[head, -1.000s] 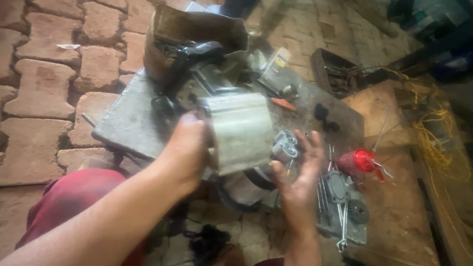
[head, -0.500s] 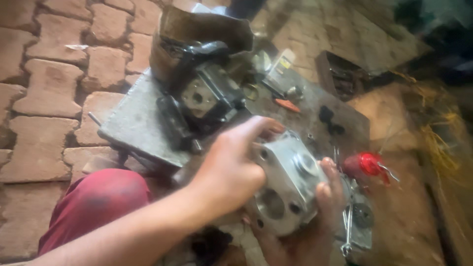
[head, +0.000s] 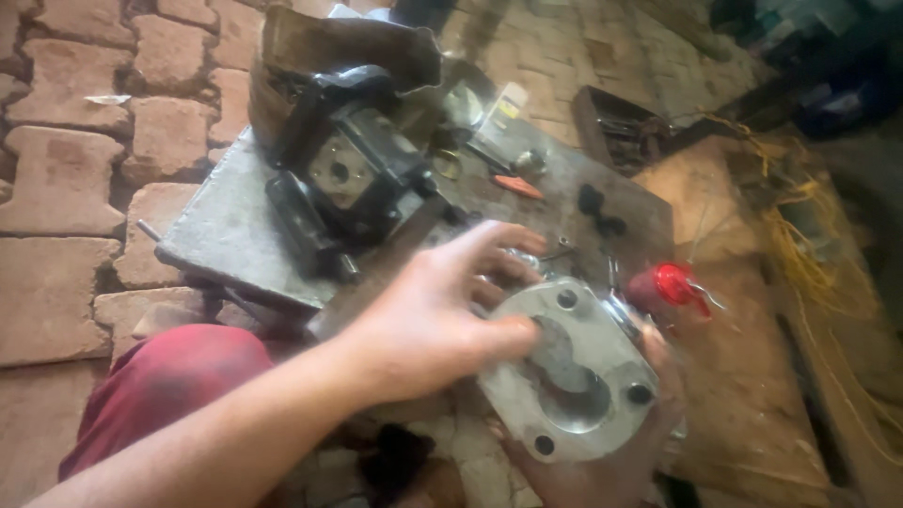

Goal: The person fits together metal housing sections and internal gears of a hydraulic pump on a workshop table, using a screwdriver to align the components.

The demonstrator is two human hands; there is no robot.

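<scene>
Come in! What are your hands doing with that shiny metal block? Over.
Left hand gripping silver housing from above. Right hand cupping it underneath. Black pump body on slab behind; red can close beside.

Housing (head: 574, 372): pale cast metal, matt, smooth face
Pump block (head: 353, 183): dark metal, greasy
Slab (head: 226, 240): grey, rough
Floor (head: 66, 179): rough brick

Open-air repair workshop at ground level, set on worn brick paving (head: 66, 179). Greasy black pump assembly (head: 353, 174) resting on a bare metal slab (head: 230, 240), loose bolts and small parts scattered around. Nearby, a red oil can (head: 670, 285), a dark tray of tools (head: 616, 132), tangled yellow wire (head: 800, 235). Cast aluminium housing (head: 574, 372) gripped in both hands.
</scene>
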